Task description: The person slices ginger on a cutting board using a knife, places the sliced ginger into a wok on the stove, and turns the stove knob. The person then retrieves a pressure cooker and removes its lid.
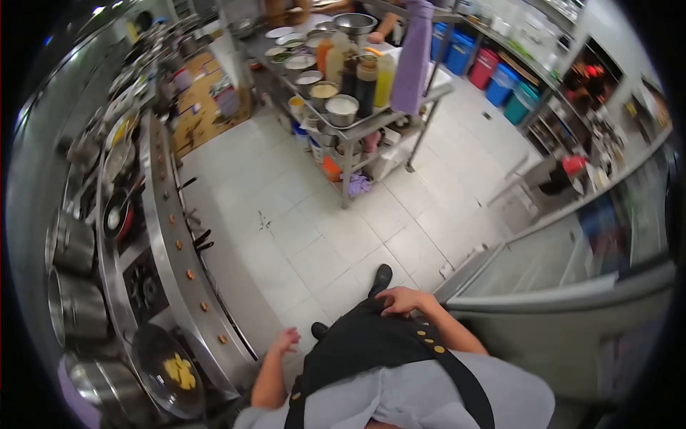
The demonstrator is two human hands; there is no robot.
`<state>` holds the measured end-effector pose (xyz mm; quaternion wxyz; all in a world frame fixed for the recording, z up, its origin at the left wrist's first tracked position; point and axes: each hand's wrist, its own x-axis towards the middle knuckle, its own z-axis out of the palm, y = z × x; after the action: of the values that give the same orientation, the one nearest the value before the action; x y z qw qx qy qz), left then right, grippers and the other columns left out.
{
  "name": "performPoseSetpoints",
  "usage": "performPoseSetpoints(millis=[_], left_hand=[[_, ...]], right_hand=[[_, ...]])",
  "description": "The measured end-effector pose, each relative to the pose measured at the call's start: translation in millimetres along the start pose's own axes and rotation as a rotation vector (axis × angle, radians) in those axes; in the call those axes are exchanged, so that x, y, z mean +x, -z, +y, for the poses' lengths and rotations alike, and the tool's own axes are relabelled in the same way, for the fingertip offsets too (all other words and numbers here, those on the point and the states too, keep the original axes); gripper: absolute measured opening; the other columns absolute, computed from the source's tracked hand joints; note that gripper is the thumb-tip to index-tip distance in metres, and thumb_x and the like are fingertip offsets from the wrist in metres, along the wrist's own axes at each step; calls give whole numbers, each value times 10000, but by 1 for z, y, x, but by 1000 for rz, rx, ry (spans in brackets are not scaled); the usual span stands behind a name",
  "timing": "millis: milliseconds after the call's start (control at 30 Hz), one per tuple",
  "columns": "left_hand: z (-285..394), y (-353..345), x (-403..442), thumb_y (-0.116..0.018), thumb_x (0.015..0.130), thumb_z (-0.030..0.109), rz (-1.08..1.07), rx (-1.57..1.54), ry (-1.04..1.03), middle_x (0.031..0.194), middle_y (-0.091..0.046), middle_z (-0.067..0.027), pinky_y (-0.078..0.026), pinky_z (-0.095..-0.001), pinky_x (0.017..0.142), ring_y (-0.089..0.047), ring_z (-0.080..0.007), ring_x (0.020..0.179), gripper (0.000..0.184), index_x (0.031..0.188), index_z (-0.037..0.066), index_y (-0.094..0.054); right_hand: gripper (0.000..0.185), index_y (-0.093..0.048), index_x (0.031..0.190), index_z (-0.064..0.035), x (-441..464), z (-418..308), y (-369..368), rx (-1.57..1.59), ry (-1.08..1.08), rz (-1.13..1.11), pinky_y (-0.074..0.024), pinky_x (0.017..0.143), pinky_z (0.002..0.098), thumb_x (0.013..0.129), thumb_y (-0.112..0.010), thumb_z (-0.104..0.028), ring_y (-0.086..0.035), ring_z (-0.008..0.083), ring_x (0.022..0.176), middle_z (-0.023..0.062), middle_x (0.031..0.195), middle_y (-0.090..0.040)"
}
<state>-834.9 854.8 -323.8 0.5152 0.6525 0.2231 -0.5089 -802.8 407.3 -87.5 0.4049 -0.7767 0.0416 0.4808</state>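
Observation:
My left hand (288, 340) hangs by my side in the air, its fingers apart and holding nothing. It is between the stove front and my black apron (357, 343). My right hand (401, 301) lies over the apron near its lower end, with the fingers stretched to the left and nothing visible in them. Left of me, a dark wok (153, 357) with yellow pieces (180, 372) in it sits at the near end of the stove (171, 236). Neither hand touches the wok.
Large steel pots (77, 307) line the stove's back, and pan handles (203, 240) stick out at its front. Ahead stands a steel table (371, 127) with bottles (367, 82) and bowls. A glass-topped counter (536, 275) is on the right. Another person's arm (386, 27) shows beyond the table.

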Motion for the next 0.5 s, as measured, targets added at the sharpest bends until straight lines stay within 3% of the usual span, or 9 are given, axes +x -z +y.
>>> performPoseSetpoints(millis=[133,167,200,267,300,333,400,433,500], left_hand=[[117,-64,16,-660,822,188,148,161,-62,1350,-494,-113,-533,-520,794,-499,-280,1201,624,1387,97,-409],[135,-91,27,-674,815,190,177,190,-63,1414,-434,-131,-517,-555,812,-454,-300,1260,647,1390,84,-398],[156,-123,33,-674,822,188,218,421,-72,1305,-537,-147,-529,-478,797,-516,-290,1189,500,1281,65,-522],[136,-130,136,-664,837,174,-47,606,-437,1089,-645,-123,-527,-365,755,-602,-231,1012,288,1093,46,-636],[173,-148,126,-659,843,175,-49,532,-347,1031,-653,-105,-520,-340,742,-607,-207,958,239,1042,43,-649],[213,-165,115,-654,850,176,-44,456,-258,972,-660,-86,-513,-316,729,-613,-182,903,195,991,41,-661],[307,-209,63,-649,857,176,-66,425,-175,913,-668,-68,-505,-292,716,-618,-158,849,163,940,38,-674],[339,-226,55,-645,864,183,-135,314,-188,924,-664,-51,-504,-285,730,-612,-133,838,192,972,25,-661],[378,-255,73,-647,877,248,-223,172,-244,968,-660,-60,-502,-278,772,-615,-133,851,309,1074,11,-630]], right_hand=[[550,-570,1199,-9,34,103,45,535,-58,303,-546,479,307,771,-740,-310,-636,201,575,135,922,-672],[369,-657,976,17,40,124,60,487,-83,407,-533,468,311,786,-712,-295,-632,189,539,130,794,-677],[369,-657,976,17,43,141,82,497,-82,422,-533,468,311,786,-712,-295,-632,189,539,130,794,-677],[296,-665,729,16,38,173,113,536,-250,629,-505,434,324,785,-687,-274,-612,187,489,117,625,-640],[263,-638,609,-7,35,187,129,679,-246,789,-471,396,327,771,-639,-214,-573,187,436,113,541,-596],[263,-638,609,-7,36,204,147,730,-263,835,-471,396,327,771,-639,-214,-573,187,436,113,541,-596],[199,-635,579,-36,35,240,184,171,-266,1222,-473,409,312,737,-617,-157,-564,176,464,88,482,-543],[199,-635,579,-36,25,250,206,193,-296,1254,-473,409,312,737,-617,-157,-564,176,464,88,482,-543],[81,-618,672,-24,6,259,249,712,-212,1151,-473,451,284,729,-669,-50,-560,145,534,56,597,-587]])
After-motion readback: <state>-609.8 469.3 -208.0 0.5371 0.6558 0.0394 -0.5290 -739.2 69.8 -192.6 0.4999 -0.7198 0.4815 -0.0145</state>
